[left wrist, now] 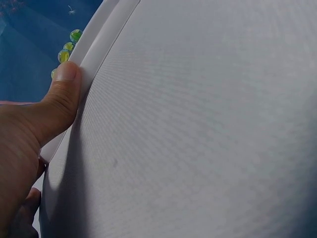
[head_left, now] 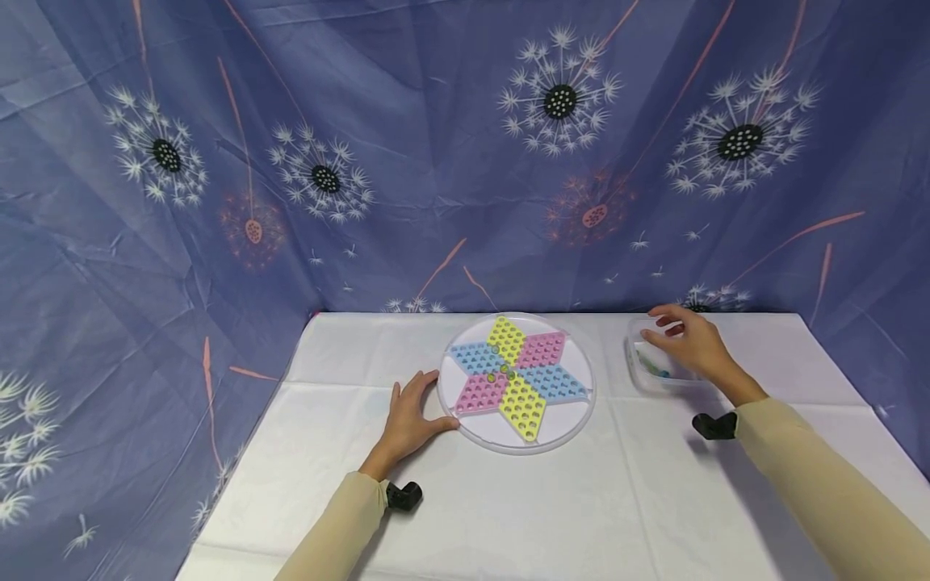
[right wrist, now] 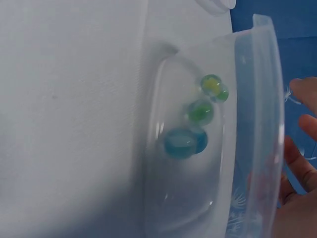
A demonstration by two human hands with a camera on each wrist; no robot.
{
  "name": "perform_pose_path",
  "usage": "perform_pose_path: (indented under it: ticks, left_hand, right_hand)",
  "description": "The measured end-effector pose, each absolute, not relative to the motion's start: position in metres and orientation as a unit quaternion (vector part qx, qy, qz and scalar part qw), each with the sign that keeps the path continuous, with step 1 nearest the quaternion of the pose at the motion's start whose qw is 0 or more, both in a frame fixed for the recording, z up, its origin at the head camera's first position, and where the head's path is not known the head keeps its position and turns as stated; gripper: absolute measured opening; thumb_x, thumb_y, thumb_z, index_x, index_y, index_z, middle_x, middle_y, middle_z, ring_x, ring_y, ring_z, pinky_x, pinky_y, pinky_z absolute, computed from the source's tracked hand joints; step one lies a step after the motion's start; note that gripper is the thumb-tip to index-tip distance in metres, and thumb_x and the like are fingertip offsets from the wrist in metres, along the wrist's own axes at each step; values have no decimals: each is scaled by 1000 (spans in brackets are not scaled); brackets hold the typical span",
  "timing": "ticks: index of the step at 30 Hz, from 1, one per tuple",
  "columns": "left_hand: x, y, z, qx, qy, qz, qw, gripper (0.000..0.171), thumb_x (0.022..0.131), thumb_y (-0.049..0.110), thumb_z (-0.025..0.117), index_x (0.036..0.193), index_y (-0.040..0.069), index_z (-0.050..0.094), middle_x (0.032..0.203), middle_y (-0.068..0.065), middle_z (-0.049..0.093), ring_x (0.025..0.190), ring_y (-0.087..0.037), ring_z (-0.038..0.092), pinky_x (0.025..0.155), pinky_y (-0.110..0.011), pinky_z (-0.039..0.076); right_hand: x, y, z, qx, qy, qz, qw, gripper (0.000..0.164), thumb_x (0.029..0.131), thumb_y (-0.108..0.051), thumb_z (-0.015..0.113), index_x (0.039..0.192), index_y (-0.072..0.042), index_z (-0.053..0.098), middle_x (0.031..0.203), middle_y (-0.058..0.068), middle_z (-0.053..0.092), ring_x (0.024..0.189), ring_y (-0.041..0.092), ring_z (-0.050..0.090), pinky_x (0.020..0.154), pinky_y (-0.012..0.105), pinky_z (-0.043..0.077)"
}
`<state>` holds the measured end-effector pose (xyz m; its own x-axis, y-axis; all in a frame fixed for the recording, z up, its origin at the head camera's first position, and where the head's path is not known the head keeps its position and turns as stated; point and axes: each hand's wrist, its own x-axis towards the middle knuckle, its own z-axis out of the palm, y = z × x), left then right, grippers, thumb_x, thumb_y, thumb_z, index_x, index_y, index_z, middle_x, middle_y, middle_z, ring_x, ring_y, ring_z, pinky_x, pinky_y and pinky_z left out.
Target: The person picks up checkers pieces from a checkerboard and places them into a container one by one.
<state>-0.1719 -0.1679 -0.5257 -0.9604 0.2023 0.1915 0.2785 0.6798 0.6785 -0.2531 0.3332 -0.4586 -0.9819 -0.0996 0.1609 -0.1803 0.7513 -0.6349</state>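
Note:
A round white Chinese checkers board (head_left: 563, 415) with a star of yellow, pink and blue holed points lies on the table. Several green-yellow marbles (head_left: 504, 369) sit in holes around its centre. My left hand (head_left: 408, 421) rests against the board's left rim, thumb and fingers spread; in the left wrist view the thumb (left wrist: 63, 94) touches the rim. Over the clear plastic box (head_left: 639, 378) right of the board hovers my right hand (head_left: 690, 343), fingers loosely bent and nothing visible between them. Inside the box lie green marbles (right wrist: 200, 113) and blue marbles (right wrist: 179, 144).
A white cloth (head_left: 538, 516) covers the table. Behind it hangs a blue curtain (head_left: 436, 161) with a dandelion print, close to the table's back edge. Each wrist carries a small black camera.

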Motion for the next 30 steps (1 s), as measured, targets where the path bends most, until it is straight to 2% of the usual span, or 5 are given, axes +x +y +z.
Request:
perform_pose_path:
  ticks: [6, 12, 19, 24, 30]
  left_hand:
    - [-172, -168, -524, -129, -915, -378, 47, 95, 74, 36, 93, 150, 3, 48, 152, -18, 51, 149, -40, 34, 125, -64, 2]
    - [-172, -168, -524, -130, -916, -377, 52, 94, 74, 37, 93, 150, 3, 48, 151, -19, 51, 149, -41, 34, 125, -64, 2]
    - [-172, -169, -527, -138, -914, -377, 66, 93, 72, 34, 93, 148, 2, 49, 150, -20, 53, 146, -44, 36, 123, -68, 4]
    - [-172, -169, -527, -128, -915, -380, 53, 94, 73, 35, 93, 149, 4, 48, 151, -18, 52, 149, -41, 34, 125, -63, 2]
    - [-172, -168, -526, -129, -916, -377, 51, 94, 73, 36, 93, 149, 3, 48, 151, -18, 52, 149, -40, 35, 125, -64, 2]
  right_hand:
    - [-253, 322, -449, 103, -930, 345, 74, 50, 99, -38, 69, 136, -5, 59, 124, 27, 62, 106, 43, 61, 88, 61, 52]
    - [-256, 308, -444, 124, -923, 350, 99, 45, 97, -31, 74, 132, -5, 63, 119, 24, 65, 101, 42, 64, 85, 58, 55]
    - [-258, 287, -437, 148, -915, 363, 92, 43, 96, -28, 75, 131, -6, 63, 119, 22, 65, 102, 41, 65, 85, 57, 56]
    - [-257, 273, -433, 156, -912, 370, 82, 43, 96, -27, 75, 132, -7, 63, 120, 22, 63, 102, 38, 65, 85, 56, 57]
    - [-258, 261, -432, 166, -908, 379, 68, 45, 96, -29, 75, 134, -10, 62, 120, 18, 63, 103, 35, 65, 85, 53, 58]
